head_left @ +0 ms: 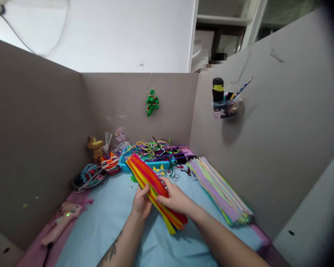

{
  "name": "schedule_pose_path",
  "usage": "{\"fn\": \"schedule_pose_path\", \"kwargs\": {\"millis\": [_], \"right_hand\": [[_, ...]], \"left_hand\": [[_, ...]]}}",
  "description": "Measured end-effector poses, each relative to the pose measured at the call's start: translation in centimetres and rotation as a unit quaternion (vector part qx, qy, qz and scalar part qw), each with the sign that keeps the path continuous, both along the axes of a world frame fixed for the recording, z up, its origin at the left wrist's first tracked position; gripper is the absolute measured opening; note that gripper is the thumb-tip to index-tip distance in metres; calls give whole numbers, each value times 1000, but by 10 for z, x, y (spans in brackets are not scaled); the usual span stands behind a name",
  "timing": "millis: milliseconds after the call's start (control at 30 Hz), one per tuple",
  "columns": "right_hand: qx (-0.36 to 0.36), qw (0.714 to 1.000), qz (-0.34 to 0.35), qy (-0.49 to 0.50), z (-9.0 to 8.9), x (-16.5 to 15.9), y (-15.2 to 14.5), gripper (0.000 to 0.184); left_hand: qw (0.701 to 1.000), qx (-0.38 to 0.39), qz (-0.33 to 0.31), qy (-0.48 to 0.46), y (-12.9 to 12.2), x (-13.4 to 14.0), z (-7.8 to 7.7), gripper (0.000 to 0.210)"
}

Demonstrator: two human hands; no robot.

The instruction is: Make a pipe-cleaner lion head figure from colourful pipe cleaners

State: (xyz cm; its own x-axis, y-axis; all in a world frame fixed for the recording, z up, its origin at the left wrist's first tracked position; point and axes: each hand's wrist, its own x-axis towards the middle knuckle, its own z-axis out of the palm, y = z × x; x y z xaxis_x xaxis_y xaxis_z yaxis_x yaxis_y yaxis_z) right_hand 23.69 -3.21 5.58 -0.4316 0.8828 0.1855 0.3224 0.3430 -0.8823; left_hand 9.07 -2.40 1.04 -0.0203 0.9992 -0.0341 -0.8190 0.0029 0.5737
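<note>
A thick bundle of red, orange and yellow pipe cleaners [144, 170] slants across the middle, lifted above the blue cloth. My left hand [141, 202] is wrapped round its left side, thumb on top. From the right, my right hand [174, 196] grips the same bundle, its fingers over the upper face. Some blue and green strands show along the bundle's edges. Beyond it stands a blue tray [147, 165] heaped with loose, tangled pipe cleaners. Small scissors [174, 177] lie near the tray's front.
Pastel pipe cleaners [219, 191] lie in a bundle at right. A dark bowl [80, 183] and a pink glue gun [64, 222] rest at left. Grey panels [139, 111] enclose the table on three sides. A clear cup [225, 109] of tools hangs on the right panel.
</note>
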Motion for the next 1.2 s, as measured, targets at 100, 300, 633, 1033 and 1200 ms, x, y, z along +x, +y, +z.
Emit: {"fn": "schedule_pose_path", "kwargs": {"millis": [100, 300, 633, 1033, 1200], "right_hand": [[-6, 999, 28, 27, -8, -17, 15, 68], [83, 992, -75, -58, -28, -27, 31, 53], [239, 965, -43, -99, -30, -28, 12, 59], [-48, 996, 15, 77, -38, -5, 35, 35], [-76, 990, 11, 120, -50, -21, 28, 37]], "left_hand": [[999, 7, 31, -11, 3, -5, 2, 34], [994, 23, 84, 62, 9, -3, 2, 43], [993, 13, 35, 109, 7, -7, -1, 35], [999, -7, -13, 49, 17, -30, -8, 35], [996, 30, -64, 58, 11, -25, -6, 42]]}}
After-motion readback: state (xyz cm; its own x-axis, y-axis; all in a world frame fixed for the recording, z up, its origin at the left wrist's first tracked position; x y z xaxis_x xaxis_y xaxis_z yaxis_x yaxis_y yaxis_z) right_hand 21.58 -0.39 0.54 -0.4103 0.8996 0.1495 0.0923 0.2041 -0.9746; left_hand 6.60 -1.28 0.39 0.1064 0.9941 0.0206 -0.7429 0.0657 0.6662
